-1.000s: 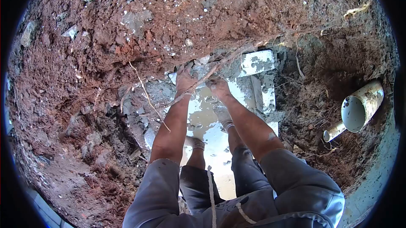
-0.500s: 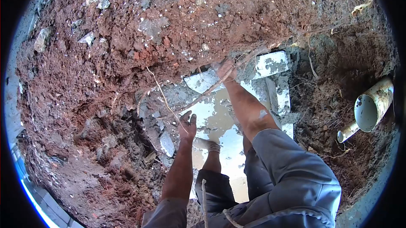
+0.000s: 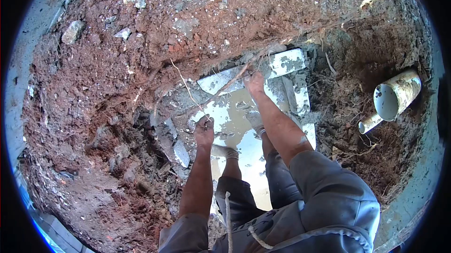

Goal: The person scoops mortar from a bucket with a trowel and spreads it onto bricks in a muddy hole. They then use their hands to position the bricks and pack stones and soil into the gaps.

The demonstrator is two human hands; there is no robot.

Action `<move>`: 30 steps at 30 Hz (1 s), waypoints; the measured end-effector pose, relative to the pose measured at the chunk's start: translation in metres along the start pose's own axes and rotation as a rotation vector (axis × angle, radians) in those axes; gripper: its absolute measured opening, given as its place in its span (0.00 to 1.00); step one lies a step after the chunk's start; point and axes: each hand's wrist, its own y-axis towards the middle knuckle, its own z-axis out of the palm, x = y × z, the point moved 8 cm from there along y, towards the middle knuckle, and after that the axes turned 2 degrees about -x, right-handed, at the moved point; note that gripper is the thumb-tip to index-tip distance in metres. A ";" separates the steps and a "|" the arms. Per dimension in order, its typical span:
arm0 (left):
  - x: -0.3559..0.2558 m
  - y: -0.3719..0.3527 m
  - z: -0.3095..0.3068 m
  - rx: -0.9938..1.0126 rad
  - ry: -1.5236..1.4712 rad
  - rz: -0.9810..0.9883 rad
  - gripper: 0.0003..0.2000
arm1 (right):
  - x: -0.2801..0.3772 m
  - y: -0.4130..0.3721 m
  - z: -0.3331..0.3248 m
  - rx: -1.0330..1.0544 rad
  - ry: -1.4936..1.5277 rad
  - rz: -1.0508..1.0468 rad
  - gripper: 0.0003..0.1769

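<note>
My right hand [image 3: 254, 83] reaches to the far wall of the pit, fingertips at the mortar between a long pale block [image 3: 218, 80] and a white block [image 3: 287, 62]. A thick root [image 3: 230, 83] runs slantwise beside those fingers, and I cannot tell whether they grip anything. My left hand [image 3: 204, 132] is above the left side of the wet white floor [image 3: 251, 147], fingers bent and thumb apart, with nothing seen in it. The lower end of a thin root [image 3: 189, 88] overlaps its fingertips.
Muddy water [image 3: 242, 112] covers part of the floor around my feet. A wide pipe [image 3: 386, 102] and a thinner pipe [image 3: 369, 124] stick out at the right. Reddish soil [image 3: 155, 13] rises beyond the blocks. A tilted slab [image 3: 181, 153] leans at the left edge.
My right hand has drawn back slightly from behind the thick root to the near side of the blocks. My left hand's fingers are more bent. The view has shifted a little.
</note>
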 end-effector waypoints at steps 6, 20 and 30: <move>-0.062 -0.050 -0.028 0.055 0.055 0.126 0.13 | 0.016 -0.089 -0.046 0.109 -0.117 0.101 0.21; -0.303 -0.160 -0.243 -0.231 0.185 0.297 0.14 | 0.249 -0.207 -0.208 -0.028 -0.139 -0.131 0.22; -0.317 -0.274 -0.363 -0.531 0.199 0.347 0.18 | 0.385 -0.307 -0.126 -0.021 -0.060 -0.641 0.28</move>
